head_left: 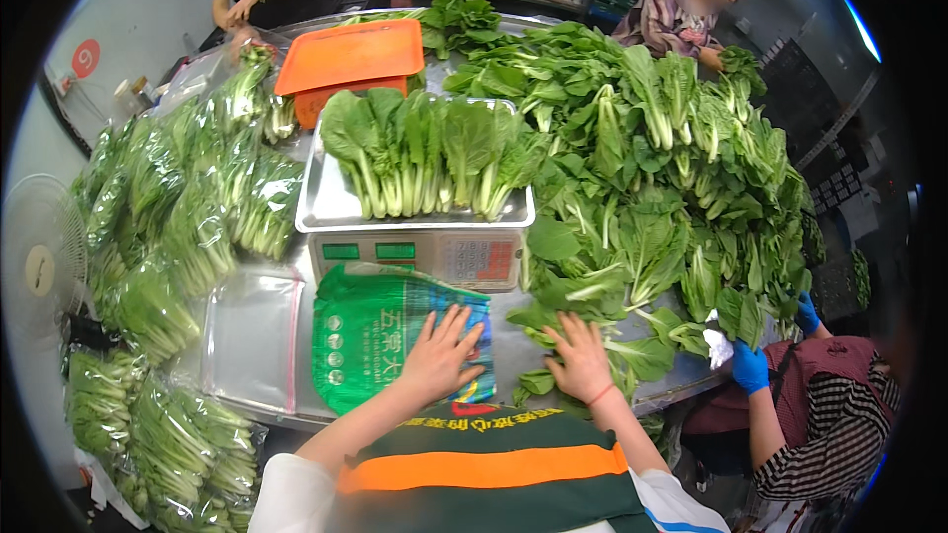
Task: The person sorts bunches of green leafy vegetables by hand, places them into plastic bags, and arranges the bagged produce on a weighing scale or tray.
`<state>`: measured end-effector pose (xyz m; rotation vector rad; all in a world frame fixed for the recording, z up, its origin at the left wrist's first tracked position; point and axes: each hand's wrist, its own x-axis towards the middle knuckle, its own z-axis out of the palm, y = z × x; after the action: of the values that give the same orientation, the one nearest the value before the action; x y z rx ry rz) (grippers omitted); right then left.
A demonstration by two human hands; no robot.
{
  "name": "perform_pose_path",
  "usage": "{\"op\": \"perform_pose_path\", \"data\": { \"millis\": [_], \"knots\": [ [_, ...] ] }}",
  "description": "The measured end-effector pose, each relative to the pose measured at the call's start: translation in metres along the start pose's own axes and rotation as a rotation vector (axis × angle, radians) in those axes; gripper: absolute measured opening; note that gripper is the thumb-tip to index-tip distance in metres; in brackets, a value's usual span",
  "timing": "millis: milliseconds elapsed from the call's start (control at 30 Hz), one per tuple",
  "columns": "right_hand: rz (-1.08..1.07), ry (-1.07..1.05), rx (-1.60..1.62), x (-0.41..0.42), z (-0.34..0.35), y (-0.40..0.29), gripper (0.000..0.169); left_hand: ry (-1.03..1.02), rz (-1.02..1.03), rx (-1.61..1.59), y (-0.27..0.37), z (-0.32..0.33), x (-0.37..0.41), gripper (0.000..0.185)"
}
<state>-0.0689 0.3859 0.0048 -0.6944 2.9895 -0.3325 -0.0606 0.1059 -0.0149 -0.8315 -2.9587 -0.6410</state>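
My left hand [444,352] rests with spread fingers on a green printed plastic sack [355,340] that lies flat in front of the scale. On loose leafy greens [537,381] at the table's near edge lies my right hand [581,355], fingers apart, gripping nothing that I can see. Ahead of both hands stands a digital weighing scale [415,255] with lit displays and a keypad. Its metal tray [326,200] holds a row of leafy greens [437,155], stems towards me. A stack of clear plastic bags [252,340] lies left of the sack.
Bagged greens [192,207] cover the table's left side, and more bags [185,444] sit below it. A big heap of loose greens [652,163] fills the right. Behind the scale is an orange tray [355,52]. A blue-gloved co-worker's hand [752,366] is at the right; two people work opposite.
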Motion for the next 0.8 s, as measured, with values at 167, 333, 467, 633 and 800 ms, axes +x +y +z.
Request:
{"op": "perform_pose_path", "data": {
  "millis": [167,333,467,633,800],
  "knots": [
    [0.038,-0.025,0.037,-0.023,-0.007,0.018,0.055,0.025,-0.048,0.018,0.015,0.013,0.012,0.067],
    [0.011,0.027,0.294,-0.018,-0.034,0.033,0.035,-0.004,-0.051,0.046,0.023,0.018,0.029,0.069],
    [0.403,0.523,0.428,0.005,-0.057,0.072,0.016,0.012,-0.102,0.052,0.026,0.019,0.026,0.07],
    [0.475,0.562,0.986,0.039,-0.066,0.071,0.016,-0.009,-0.059,0.037,0.026,0.012,0.032,0.066],
    [0.195,0.262,1.115,0.114,-0.072,0.007,0.021,0.266,0.018,-0.287,0.002,0.002,0.013,0.074]
  ]
}}
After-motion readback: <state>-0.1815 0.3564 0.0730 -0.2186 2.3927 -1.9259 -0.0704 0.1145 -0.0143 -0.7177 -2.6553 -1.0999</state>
